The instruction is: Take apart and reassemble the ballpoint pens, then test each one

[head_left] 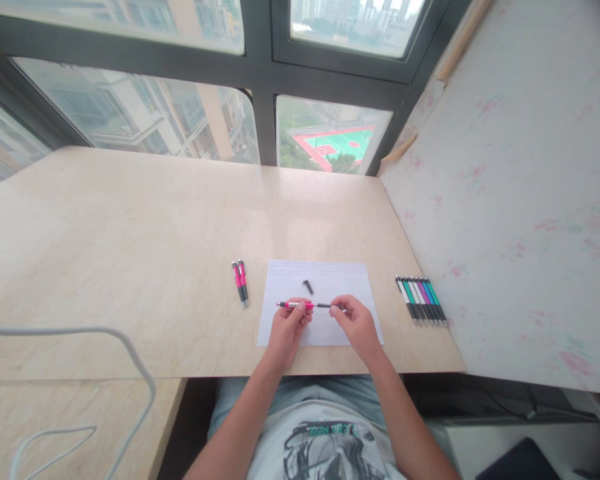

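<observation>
Over the paper, my left hand (289, 328) is closed round the pink barrel (284, 305) of a pen, which lies level and points left to right. My right hand (356, 325) pinches the far end of a thin dark refill (323, 305), in line with the barrel's right end. Whether the refill's tip sits inside the barrel I cannot tell. Just beyond my hands a small black piece (308, 287), like a pen grip, rests on the white sheet of paper (325, 269), with a tiny dark bit at its upper end.
Two pink-and-black pens (240, 283) lie left of the paper. To the right, by the wall (505, 200), is a row of several pens (421, 300) in white, green, purple and blue. A grey cable (105, 331) loops at the lower left. Windows edge the table (130, 247) at the back.
</observation>
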